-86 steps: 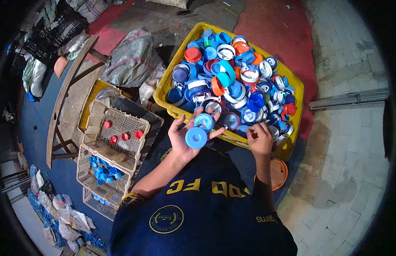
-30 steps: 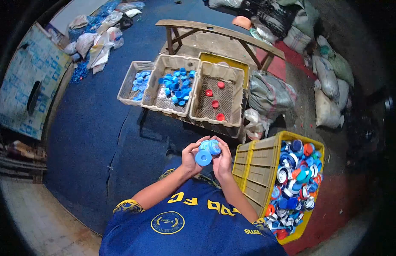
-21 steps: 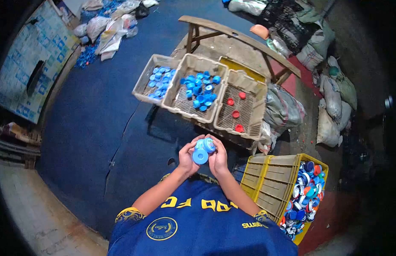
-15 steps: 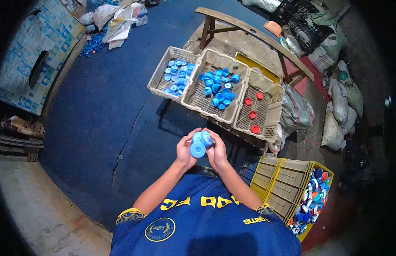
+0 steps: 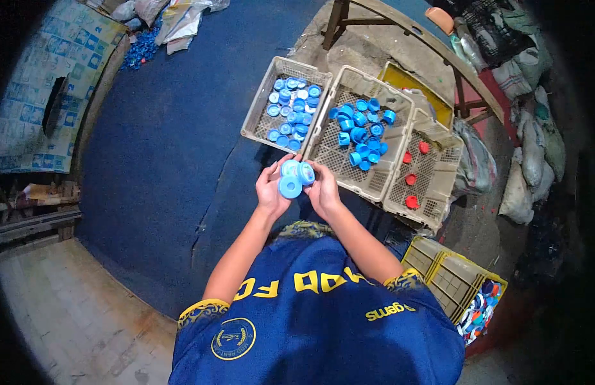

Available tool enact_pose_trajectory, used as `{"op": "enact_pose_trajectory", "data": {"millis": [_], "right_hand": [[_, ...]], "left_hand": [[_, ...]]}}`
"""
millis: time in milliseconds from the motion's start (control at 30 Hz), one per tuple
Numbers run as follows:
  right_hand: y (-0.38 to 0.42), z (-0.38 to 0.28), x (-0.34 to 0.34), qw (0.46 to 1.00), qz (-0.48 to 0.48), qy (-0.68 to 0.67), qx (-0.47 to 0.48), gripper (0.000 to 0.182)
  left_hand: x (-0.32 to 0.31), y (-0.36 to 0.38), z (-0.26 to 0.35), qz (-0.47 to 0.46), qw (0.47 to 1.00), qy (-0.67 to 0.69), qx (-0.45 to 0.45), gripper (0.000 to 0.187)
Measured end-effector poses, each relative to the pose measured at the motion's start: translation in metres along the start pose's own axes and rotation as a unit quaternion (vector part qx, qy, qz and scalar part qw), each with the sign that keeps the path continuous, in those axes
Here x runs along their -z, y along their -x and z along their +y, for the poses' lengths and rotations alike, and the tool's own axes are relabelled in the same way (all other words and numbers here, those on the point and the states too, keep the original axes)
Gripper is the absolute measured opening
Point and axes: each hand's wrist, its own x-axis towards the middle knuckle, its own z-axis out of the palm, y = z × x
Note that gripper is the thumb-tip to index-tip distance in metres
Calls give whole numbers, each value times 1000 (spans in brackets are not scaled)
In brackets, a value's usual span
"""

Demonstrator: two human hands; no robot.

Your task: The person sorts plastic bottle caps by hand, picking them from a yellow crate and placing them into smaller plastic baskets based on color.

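Note:
Light blue bottle caps (image 5: 290,187) are cupped between my two hands, just in front of the crates. My left hand (image 5: 270,192) curls around the caps from the left, and my right hand (image 5: 324,191) closes on them from the right. The left crate (image 5: 254,123), nearest my fingertips, holds flat blue and white-topped caps (image 5: 284,110). Beside it, a middle crate (image 5: 374,191) contains taller blue caps (image 5: 358,135). Several red caps (image 5: 410,179) lie scattered in the right crate (image 5: 432,218).
A yellow crate (image 5: 451,276) of mixed-colour caps stands at lower right. Behind the crates is a wooden bench (image 5: 419,29). Filled sacks (image 5: 519,189) line the right side. A heap of blue caps (image 5: 142,50) lies on the blue floor at far left.
My hands, still cupping the caps, have come closer to the left crate's front edge. The view has shifted, so the crates appear farther right.

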Motion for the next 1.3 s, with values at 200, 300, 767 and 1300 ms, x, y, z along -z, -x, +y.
{"op": "enact_pose_trajectory", "data": {"millis": [200, 300, 767, 1300], "right_hand": [[-76, -30, -48, 1000, 13, 15, -12, 37], [-111, -35, -56, 999, 27, 17, -8, 37], [-223, -41, -86, 996, 81, -31, -3, 54], [-229, -2, -79, 992, 116, -50, 26, 63]], "left_hand": [[-13, -74, 52, 3, 1000, -3, -2, 58], [-6, -113, 63, 55, 997, -35, 29, 61], [12, -252, 119, -1, 982, -57, 182, 59], [52, -253, 165, 32, 966, -75, 245, 64]]}}
